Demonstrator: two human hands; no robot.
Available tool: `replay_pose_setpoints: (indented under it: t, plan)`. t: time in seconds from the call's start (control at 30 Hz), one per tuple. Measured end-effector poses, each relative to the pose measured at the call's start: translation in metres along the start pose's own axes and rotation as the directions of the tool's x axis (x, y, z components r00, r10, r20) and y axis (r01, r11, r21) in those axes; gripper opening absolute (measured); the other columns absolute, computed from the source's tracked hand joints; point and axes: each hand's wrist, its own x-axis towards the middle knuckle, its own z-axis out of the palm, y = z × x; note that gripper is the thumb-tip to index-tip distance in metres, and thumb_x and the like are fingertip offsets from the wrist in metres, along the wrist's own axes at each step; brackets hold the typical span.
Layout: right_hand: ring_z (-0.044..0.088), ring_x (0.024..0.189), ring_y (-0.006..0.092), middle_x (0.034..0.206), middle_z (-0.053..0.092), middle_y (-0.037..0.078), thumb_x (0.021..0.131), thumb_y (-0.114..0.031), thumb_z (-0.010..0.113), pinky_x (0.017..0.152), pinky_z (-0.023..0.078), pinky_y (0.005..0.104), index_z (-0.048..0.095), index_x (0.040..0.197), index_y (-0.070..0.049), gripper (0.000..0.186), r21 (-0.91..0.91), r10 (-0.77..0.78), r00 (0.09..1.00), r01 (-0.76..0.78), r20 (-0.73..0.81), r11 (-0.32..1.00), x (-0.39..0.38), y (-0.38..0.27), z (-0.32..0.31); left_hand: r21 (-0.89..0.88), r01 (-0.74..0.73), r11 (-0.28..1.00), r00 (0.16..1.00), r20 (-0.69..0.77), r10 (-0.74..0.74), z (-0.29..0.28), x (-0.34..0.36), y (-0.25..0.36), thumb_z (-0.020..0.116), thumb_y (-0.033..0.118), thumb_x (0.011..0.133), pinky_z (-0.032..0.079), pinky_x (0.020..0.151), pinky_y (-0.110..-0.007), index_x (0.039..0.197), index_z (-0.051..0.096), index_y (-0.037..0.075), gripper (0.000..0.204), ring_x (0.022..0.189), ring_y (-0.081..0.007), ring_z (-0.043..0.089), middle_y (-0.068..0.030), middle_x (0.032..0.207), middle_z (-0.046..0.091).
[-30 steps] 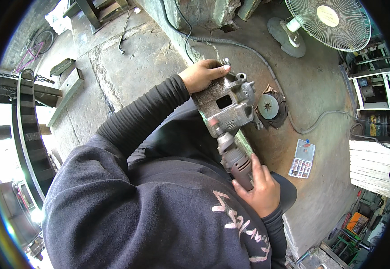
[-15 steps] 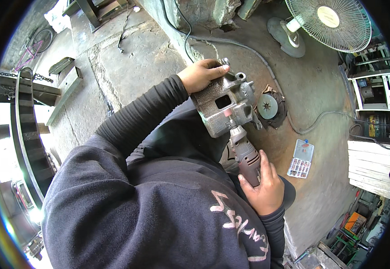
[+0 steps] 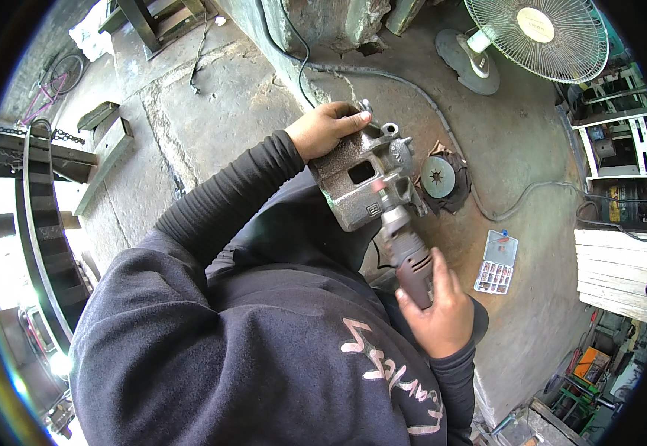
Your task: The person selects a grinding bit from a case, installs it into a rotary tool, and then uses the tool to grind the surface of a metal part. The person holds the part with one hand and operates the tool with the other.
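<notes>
My left hand point(image 3: 325, 132) is closed on the upper end of a grey cast-metal brake caliper point(image 3: 343, 192), thumb on top near a bolt. The caliper is tilted above my lap and has a square opening in its middle. My right hand point(image 3: 442, 312) wraps round the grey body of a rotary tool point(image 3: 415, 267). A small pinkish grinding tip on the tool reaches the caliper's surface just below the square opening; whether it touches, I cannot tell. The tool's front part looks blurred.
On the concrete floor to the right lie a round metal disc point(image 3: 438, 177) on dark cloth and an open clear case point(image 3: 496, 264) of small bits. A standing fan point(image 3: 535, 33) is at the far right. A grey cable point(image 3: 412, 80) runs across the floor. White boards point(image 3: 613, 271) stand at the right edge.
The view has shifted slightly, moving the caliper and left hand a little left in the picture. The tool's front end now looks blurred. Both hands keep their holds.
</notes>
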Motion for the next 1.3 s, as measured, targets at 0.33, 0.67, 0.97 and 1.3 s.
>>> replay_pose_setpoints:
  t: [0.33, 0.67, 0.97, 1.3]
  plan:
    - [0.065, 0.083, 0.0396, 0.1, 0.062, 0.023, 0.074, -0.033, 0.075, 0.07, 0.054, 0.0441, 0.045, 0.137, -0.001, 0.076, 0.04, -0.012, 0.999, 0.011, 0.032, 0.999, 0.001, 0.001, -0.002, 0.033, -0.037, 0.999, 0.999, -0.011, 0.037, 0.002, 0.002, -0.002, 0.059, 0.046, 0.094, 0.05, 0.082, -0.031, 0.118, 0.061, -0.004, 0.055, 0.088, -0.0167, 0.063, -0.0127, 0.1, 0.068]
    - [0.065, 0.085, 0.0394, 0.1, 0.063, 0.023, 0.074, -0.031, 0.076, 0.07, 0.054, 0.0444, 0.045, 0.135, 0.0, 0.075, 0.073, -0.083, 0.994, 0.078, 0.071, 0.994, -0.002, 0.004, -0.001, 0.058, -0.012, 0.998, 1.0, 0.02, 0.011, -0.001, -0.001, 0.004, 0.058, 0.039, 0.097, 0.045, 0.089, -0.028, 0.119, 0.059, -0.004, 0.049, 0.097, -0.0131, 0.056, -0.0081, 0.106, 0.064]
    - [0.065, 0.086, 0.0394, 0.104, 0.063, 0.023, 0.073, -0.032, 0.076, 0.072, 0.054, 0.0436, 0.046, 0.135, 0.0, 0.076, 0.098, -0.161, 0.986, 0.155, 0.049, 0.983, -0.005, 0.009, 0.004, 0.013, 0.011, 1.0, 0.999, 0.033, -0.011, -0.002, -0.002, 0.007, 0.056, 0.039, 0.098, 0.047, 0.085, -0.026, 0.119, 0.059, -0.003, 0.048, 0.093, -0.0105, 0.057, -0.0066, 0.104, 0.064]
    - [0.066, 0.092, 0.0391, 0.11, 0.062, 0.026, 0.074, -0.032, 0.076, 0.074, 0.055, 0.043, 0.047, 0.134, 0.001, 0.075, 0.119, -0.108, 0.992, 0.098, 0.073, 0.988, -0.012, 0.012, 0.006, -0.05, 0.02, 0.999, 0.999, 0.046, -0.018, -0.003, -0.005, 0.01, 0.056, 0.04, 0.097, 0.047, 0.082, -0.025, 0.12, 0.06, -0.003, 0.049, 0.091, -0.0103, 0.057, -0.0067, 0.103, 0.064]
